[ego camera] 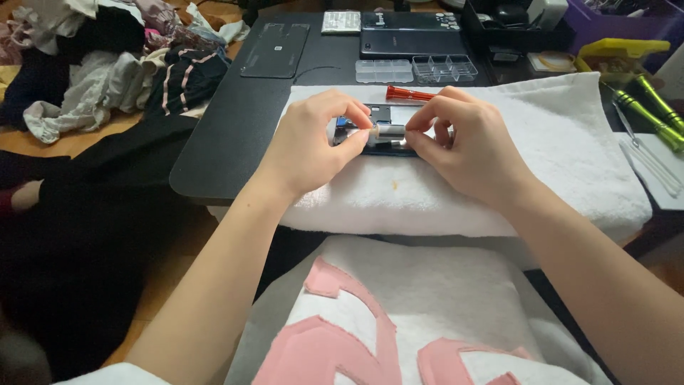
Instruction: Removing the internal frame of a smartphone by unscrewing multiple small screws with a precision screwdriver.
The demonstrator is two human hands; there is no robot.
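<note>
Pink cut-out shapes on a white terry cloth (427,314) lie nearest the camera, draped over the person's lap. Beyond it, both bare forearms reach forward onto a thick white folded towel (570,157) spread across the black tabletop (228,135). The left hand (310,146) has its thumb and forefinger pinched closed on one end of a small shiny silver metal cylinder (390,132), the other fingers curled loosely into the palm. The right hand (470,146) meets it from the other side, its thumb and forefinger likewise closed on the cylinder's opposite end, with the remaining fingers bent above it. The cylinder sits between the two hands, just above an opened dark smartphone with exposed blue and black inner parts (370,121), which rests on the towel and is mostly covered by the fingers. Just behind the hands a red-handled screwdriver (410,93) lies on the towel's far edge. Farther back on the table are two clear plastic compartment boxes (417,69) side by side, a flat black phone back cover (276,50) to the left, and a dark tablet-like slab (413,36) behind them. At the right edge lie green metal tool handles (655,107), and at the far left a heap of mixed clothing (107,64) covers the wooden floor.
</note>
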